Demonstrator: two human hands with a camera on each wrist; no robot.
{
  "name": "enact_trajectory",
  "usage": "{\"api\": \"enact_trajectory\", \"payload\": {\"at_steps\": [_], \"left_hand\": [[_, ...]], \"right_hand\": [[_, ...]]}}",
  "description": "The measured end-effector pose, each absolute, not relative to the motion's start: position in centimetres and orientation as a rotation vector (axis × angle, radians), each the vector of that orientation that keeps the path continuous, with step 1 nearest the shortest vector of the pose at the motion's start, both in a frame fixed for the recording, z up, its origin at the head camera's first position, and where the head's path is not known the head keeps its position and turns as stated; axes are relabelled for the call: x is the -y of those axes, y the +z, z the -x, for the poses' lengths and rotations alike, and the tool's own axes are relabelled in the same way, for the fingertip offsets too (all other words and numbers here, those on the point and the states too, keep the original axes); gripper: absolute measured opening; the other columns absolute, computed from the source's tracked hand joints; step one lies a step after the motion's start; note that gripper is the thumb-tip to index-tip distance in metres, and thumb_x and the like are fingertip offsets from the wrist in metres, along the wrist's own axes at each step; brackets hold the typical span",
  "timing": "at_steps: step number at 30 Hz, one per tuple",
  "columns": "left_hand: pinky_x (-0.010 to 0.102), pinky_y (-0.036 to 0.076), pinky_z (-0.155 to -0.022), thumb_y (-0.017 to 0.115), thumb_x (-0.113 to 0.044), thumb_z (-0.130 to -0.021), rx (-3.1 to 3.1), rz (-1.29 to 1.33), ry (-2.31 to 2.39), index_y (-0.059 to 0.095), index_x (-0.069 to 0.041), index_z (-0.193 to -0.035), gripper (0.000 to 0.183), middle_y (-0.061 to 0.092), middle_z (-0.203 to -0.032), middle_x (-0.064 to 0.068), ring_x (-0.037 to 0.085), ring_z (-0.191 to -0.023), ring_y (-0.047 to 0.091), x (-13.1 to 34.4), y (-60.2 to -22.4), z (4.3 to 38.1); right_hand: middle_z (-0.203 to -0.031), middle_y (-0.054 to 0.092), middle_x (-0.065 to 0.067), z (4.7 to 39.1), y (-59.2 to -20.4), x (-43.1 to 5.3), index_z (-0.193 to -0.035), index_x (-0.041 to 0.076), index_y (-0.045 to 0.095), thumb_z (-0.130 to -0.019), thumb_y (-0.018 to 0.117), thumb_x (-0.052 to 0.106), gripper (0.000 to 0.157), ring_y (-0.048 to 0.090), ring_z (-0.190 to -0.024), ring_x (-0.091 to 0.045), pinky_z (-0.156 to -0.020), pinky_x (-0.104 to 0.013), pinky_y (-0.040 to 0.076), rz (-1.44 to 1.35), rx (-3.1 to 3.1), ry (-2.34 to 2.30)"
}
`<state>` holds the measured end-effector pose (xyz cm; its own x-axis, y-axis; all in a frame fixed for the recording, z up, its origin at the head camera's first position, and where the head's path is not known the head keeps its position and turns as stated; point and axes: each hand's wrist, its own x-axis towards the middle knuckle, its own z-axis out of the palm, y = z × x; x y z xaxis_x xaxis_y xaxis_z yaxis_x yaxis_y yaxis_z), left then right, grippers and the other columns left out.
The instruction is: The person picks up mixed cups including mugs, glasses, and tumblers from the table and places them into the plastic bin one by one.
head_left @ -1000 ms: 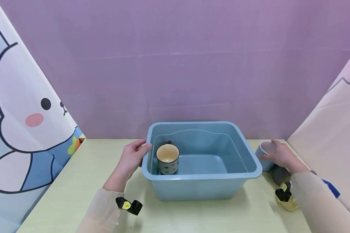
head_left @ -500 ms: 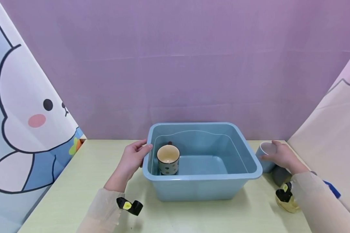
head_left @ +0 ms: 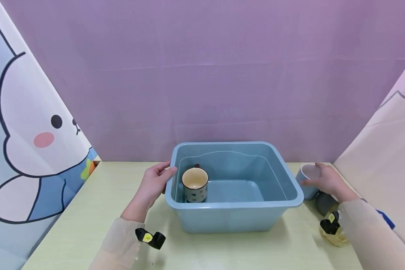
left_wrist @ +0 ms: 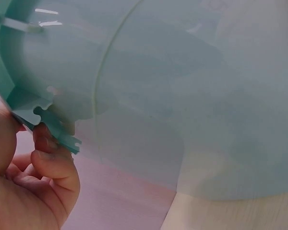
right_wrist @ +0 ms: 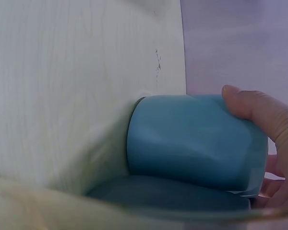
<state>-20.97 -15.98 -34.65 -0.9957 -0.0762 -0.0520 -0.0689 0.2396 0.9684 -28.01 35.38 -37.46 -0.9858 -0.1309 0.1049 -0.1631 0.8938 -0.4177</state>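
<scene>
My left hand (head_left: 154, 183) pinches the left rim of a light blue plastic tub (head_left: 227, 217), thumb on top and fingers curled under the lip. The left wrist view shows those fingers at the ribbed underside of the rim (left_wrist: 26, 108). Inside the tub, at its left end, an upright patterned mug (head_left: 195, 192) with a cream interior and dark rim stands, its brown handle towards the back. To the right of the tub, my right hand (head_left: 329, 182) grips a blue cup (right_wrist: 192, 143) near its mouth, thumb on one side and fingers on the other. The cup stands upright on the table.
A dark grey rounded object (head_left: 325, 203) sits right beside the blue cup. Nearer the front is a clear yellowish vessel (head_left: 337, 238), partly hidden by the right sleeve. A blue piece (head_left: 386, 219) shows past that sleeve. A purple cloth (head_left: 222, 75) hangs behind the table (head_left: 121, 187).
Both hands keep their holds on the tub rim and the blue cup. The head view has shifted very slightly; nothing else has visibly moved.
</scene>
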Motion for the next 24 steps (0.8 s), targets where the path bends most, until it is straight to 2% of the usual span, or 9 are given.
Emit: {"api": "enact_trajectory", "payload": {"at_steps": [5,9,17,24], "left_hand": [[0.024,0.046,-0.052,0.056,-0.029,-0.095,2.472,-0.147,-1.918,0.05,-0.011,-0.136,0.045,0.059,-0.081,0.003,0.013,-0.057,0.052,16.1,-34.6,21.0],[0.024,0.045,-0.051,0.055,-0.029,-0.095,2.47,-0.149,-1.92,0.05,-0.011,-0.136,0.045,0.059,-0.079,0.002,0.013,-0.056,0.051,16.2,-34.5,21.1],[0.024,0.047,-0.053,0.055,-0.03,-0.095,2.477,-0.156,-1.919,0.049,-0.012,-0.137,0.046,0.062,-0.089,0.009,0.013,-0.06,0.053,16.3,-34.5,21.1],[0.024,0.046,-0.053,0.055,-0.032,-0.095,2.481,-0.169,-1.918,0.05,-0.012,-0.136,0.046,0.061,-0.086,0.006,0.014,-0.06,0.053,16.4,-34.5,21.2]], "right_hand": [[-0.114,0.052,-0.04,28.1,-37.0,-35.2,-0.132,-0.02,0.032,-0.071,0.08,0.037,0.097,0.055,-0.094,-0.045,-0.074,-0.053,0.048,-0.282,2.959,0.668],[-0.109,0.054,-0.038,28.1,-36.6,-35.0,-0.13,-0.02,0.035,-0.073,0.079,0.04,0.094,0.056,-0.089,-0.043,-0.069,-0.049,0.049,-0.275,2.983,0.655],[-0.114,0.053,-0.039,28.1,-36.2,-34.6,-0.132,-0.02,0.033,-0.074,0.078,0.041,0.096,0.056,-0.093,-0.044,-0.072,-0.051,0.049,-0.288,2.993,0.657],[-0.119,0.049,-0.042,27.8,-35.6,-34.0,-0.135,-0.02,0.029,-0.073,0.078,0.042,0.1,0.054,-0.099,-0.047,-0.075,-0.053,0.048,-0.297,2.981,0.679]]}}
